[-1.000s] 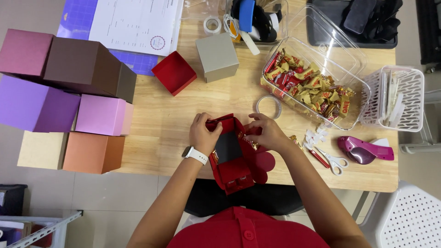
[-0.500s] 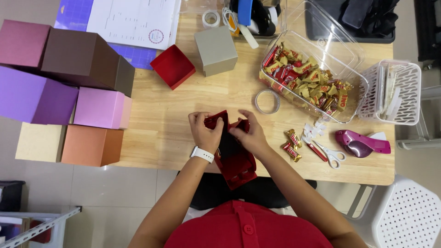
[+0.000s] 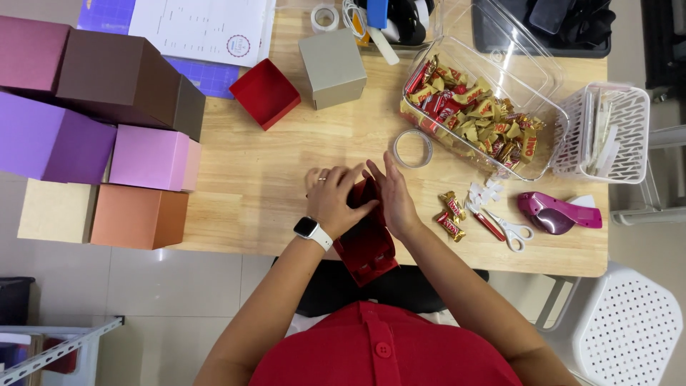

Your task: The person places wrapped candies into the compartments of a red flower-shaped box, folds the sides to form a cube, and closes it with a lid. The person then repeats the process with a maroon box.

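Clear candy tub (image 3: 486, 114) beside white basket (image 3: 607, 132); scissors (image 3: 504, 229) near purple tape dispenser (image 3: 557, 212); grey box (image 3: 332, 68).

Both hands cover the upper part of the red paper box (image 3: 366, 250), hiding how its flaps sit. The left hand (image 3: 334, 200) hides its fingertips behind the box. The maroon box (image 3: 32, 53) is cut off at the left edge.

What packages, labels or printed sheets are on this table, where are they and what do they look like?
Wrapped candies: clear tub, upper right; gold and red wrappers.
Two loose candies: right of the hands; gold and red.
Printed sheet: top left; white, with a round stamp.
Red box: between both hands; glossy, half folded.
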